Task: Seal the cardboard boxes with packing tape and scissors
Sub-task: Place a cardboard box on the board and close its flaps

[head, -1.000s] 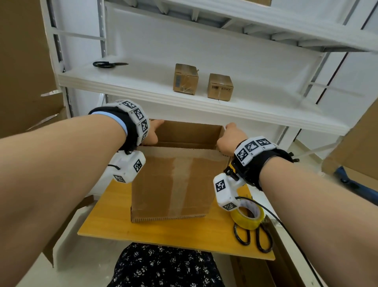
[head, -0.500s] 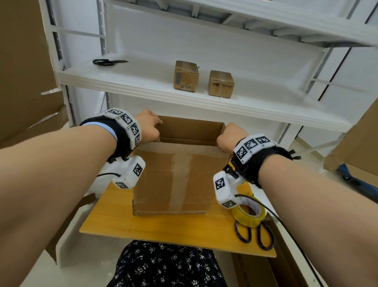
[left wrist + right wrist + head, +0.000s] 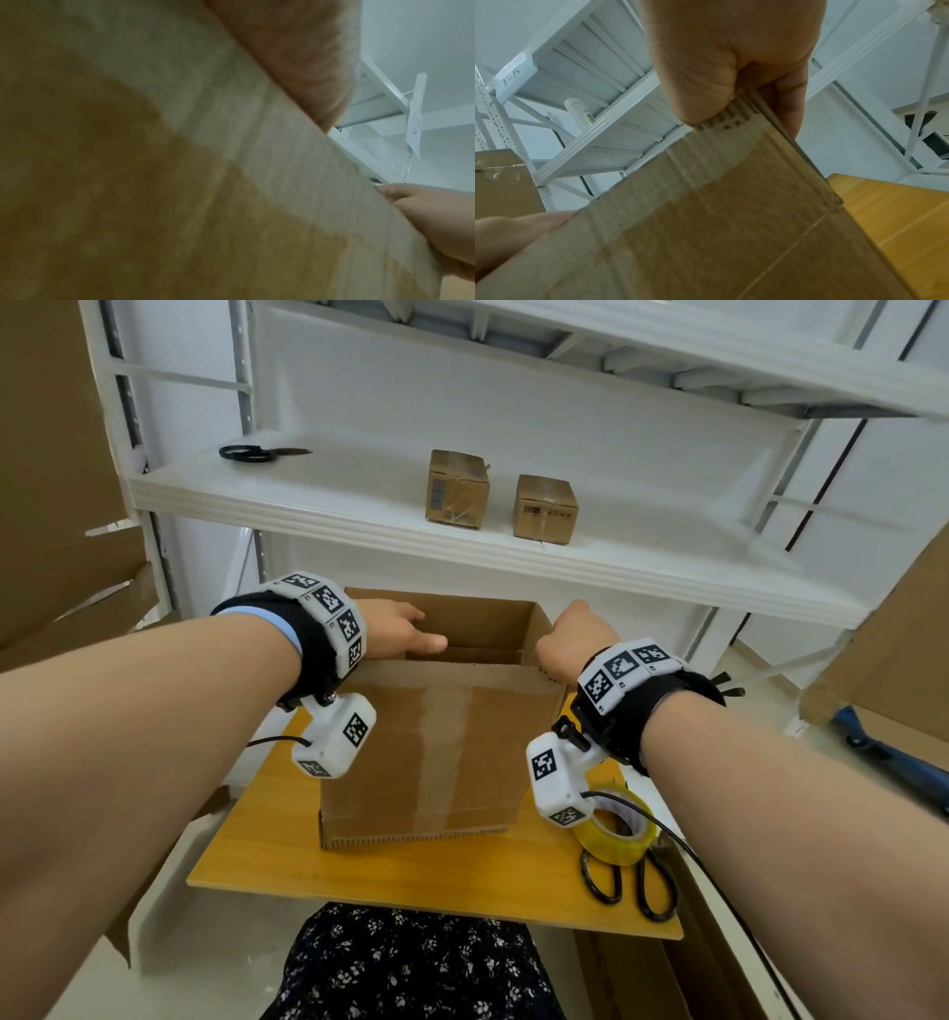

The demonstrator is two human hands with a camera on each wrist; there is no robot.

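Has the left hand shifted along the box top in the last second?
Yes. The left hand has moved rightward from the box's left corner, its fingers now reaching along the open top's rim.

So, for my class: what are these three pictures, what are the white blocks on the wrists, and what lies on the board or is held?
No machine here: a person works bare-handed, wearing cameras. The white blocks are wrist cameras with patterned markers. The wide picture comes from a head camera; the two close ones look along each hand. On the wooden board stands an open cardboard box, with a yellow tape roll lying on black scissors beside it. The right hand grips the box's near right top edge. The left hand reaches over the left top edge; its grip is hidden. Two small boxes and another pair of scissors sit on the white shelf.
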